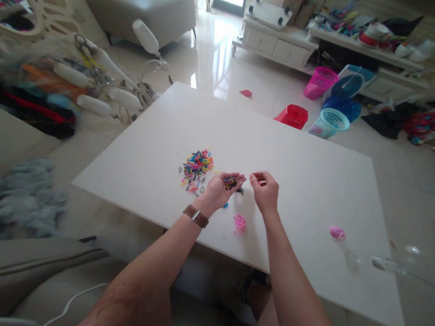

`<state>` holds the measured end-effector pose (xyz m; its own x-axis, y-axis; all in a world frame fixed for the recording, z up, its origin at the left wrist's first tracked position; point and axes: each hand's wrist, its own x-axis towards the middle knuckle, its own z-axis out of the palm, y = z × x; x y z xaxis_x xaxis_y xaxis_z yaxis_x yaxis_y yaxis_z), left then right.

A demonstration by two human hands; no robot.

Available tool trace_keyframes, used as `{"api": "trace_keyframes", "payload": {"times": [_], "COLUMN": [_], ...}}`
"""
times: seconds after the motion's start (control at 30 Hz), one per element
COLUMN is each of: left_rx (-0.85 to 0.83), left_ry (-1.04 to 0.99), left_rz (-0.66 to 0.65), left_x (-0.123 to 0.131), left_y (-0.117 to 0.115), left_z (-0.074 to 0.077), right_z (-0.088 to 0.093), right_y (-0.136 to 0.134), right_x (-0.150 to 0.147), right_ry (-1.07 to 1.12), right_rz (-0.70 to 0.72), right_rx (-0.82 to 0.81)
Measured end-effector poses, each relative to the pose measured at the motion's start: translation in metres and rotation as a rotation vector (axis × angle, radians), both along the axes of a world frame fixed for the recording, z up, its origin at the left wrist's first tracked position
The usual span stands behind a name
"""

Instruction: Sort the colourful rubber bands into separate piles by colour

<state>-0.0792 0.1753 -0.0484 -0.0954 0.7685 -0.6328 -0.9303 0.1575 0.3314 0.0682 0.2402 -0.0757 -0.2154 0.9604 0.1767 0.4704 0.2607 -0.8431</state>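
Note:
My left hand [220, 189] is turned palm up over the white table, fingers stretched to the right. On its palm lies a handful of small rubber bands [230, 183], mostly dark with some coloured ones. Just right of its fingertips, my right hand [265, 189] has thumb and fingers pinched together; anything between them is too small to make out. A heap of multicoloured bands [197, 165] lies left of my left hand. Nearer me is a small pile of pink bands [239, 224]. A few black bands [240, 190] show beneath the left fingertips, and a blue bit [225, 205] lies by the wrist.
Toward the right of the white table [308, 195] lie a pink object [337, 233] and a clear, see-through item [383, 264]. Beyond the far edge stand a red bin [292, 116], a light blue basket [328, 124] and a pink basket [321, 82]. A lamp fixture [124, 98] is at the left.

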Motion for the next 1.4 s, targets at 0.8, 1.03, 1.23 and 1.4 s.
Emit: {"api": "trace_keyframes", "payload": {"times": [0.8, 1.03, 1.23, 1.4], "left_rx": [0.035, 0.037, -0.008, -0.064], "left_ry": [0.055, 0.102, 0.101, 0.092], "left_rz": [-0.098, -0.085, -0.015, 0.157], "left_x": [0.016, 0.018, 0.009, -0.014], "left_y": [0.000, -0.001, 0.005, 0.009], "left_z": [-0.008, -0.008, -0.008, -0.002], "right_z": [0.019, 0.018, 0.017, -0.003], "right_y": [-0.022, -0.021, -0.017, -0.011], "right_x": [0.007, 0.013, 0.016, 0.017], "right_ry": [0.006, 0.068, 0.106, 0.024], "right_rz": [0.256, 0.168, 0.113, 0.061], "right_rx": [-0.001, -0.071, -0.077, -0.139]}}
